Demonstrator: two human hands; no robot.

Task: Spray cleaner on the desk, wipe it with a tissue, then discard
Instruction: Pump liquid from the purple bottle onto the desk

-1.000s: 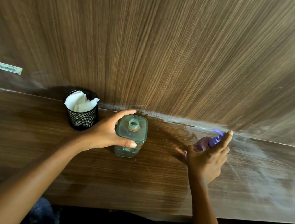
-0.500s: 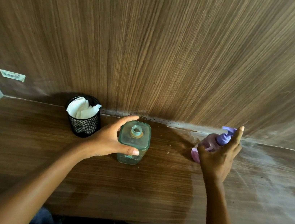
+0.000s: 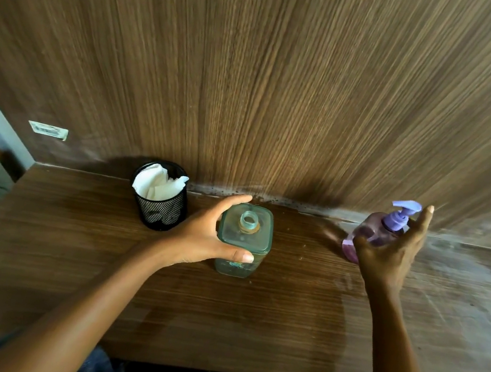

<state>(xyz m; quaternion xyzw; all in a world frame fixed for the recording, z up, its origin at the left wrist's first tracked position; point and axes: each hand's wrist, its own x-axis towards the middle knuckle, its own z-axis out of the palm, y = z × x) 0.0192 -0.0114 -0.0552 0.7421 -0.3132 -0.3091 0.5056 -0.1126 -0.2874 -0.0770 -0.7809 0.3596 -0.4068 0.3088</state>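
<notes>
Head view: left grip (image 3: 202,236) wraps thumb and fingers round the clear green square plastic bottle (image 3: 245,236), which stands upright on the brown wooden table (image 3: 70,256), neck uncapped. Just left of that grip: black mesh cup (image 3: 162,210) stuffed with white tissues (image 3: 153,184). Right grip (image 3: 385,256) grasps the translucent purple pump bottle (image 3: 368,231), tilted, index finger straight beside the pump head. Whitish smear (image 3: 461,279) on the table right of the right grip. Wood-grain wall panel (image 3: 284,81) beyond both grips, small white label (image 3: 47,129) on it far left.
</notes>
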